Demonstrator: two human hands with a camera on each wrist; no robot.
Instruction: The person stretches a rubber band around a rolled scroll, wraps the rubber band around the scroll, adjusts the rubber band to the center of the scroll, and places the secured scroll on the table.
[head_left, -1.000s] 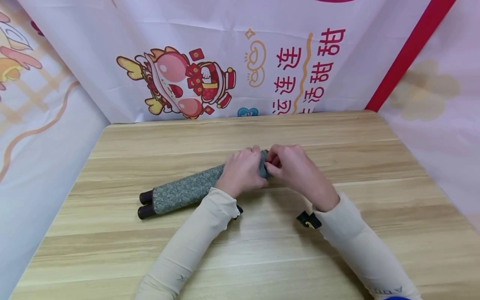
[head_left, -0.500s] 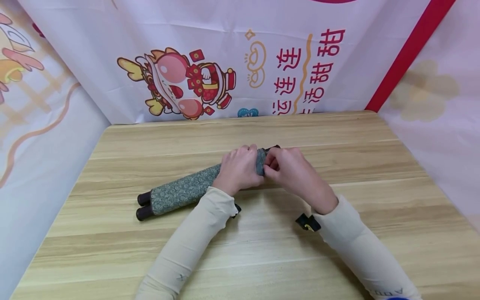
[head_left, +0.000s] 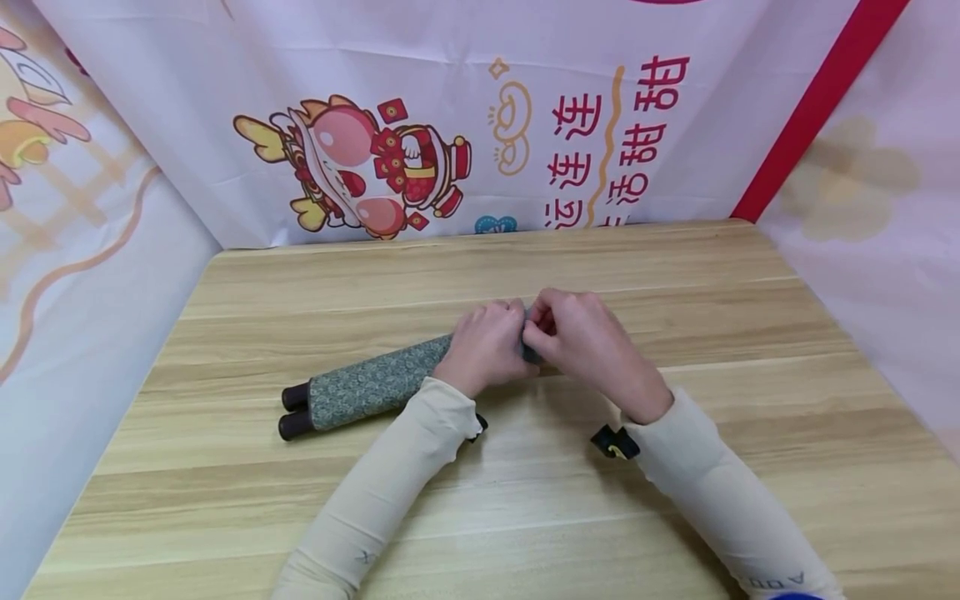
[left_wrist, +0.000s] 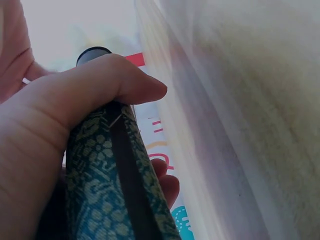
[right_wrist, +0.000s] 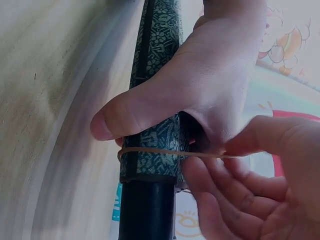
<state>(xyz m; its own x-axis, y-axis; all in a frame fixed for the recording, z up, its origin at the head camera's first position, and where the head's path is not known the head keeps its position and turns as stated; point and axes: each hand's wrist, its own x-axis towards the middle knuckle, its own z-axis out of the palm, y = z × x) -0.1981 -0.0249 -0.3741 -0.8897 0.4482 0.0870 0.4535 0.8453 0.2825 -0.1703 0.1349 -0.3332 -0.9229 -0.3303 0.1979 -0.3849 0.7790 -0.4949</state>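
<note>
A rolled scroll [head_left: 375,387] in grey-green floral brocade lies slanted over the table, its dark paired roller ends [head_left: 296,410] pointing left. My left hand [head_left: 487,346] grips the scroll near its right end, thumb across the top in the left wrist view. In the right wrist view a thin brown rubber band [right_wrist: 155,150] loops round the brocade just short of a dark roller end [right_wrist: 147,210]. My right hand [head_left: 588,342] pinches that band between thumb and finger and draws it out taut to one side. In the head view, the hands hide the scroll's right end.
The wood-grain table [head_left: 480,508] ends at a white printed curtain [head_left: 480,117] behind, with more cloth at both sides. Black wrist camera mounts [head_left: 615,442] hang beneath the sleeves.
The scroll and both hands shift slightly left, then back right. The dark right end, which showed beyond the hands half a second ago, is now hidden behind them.
</note>
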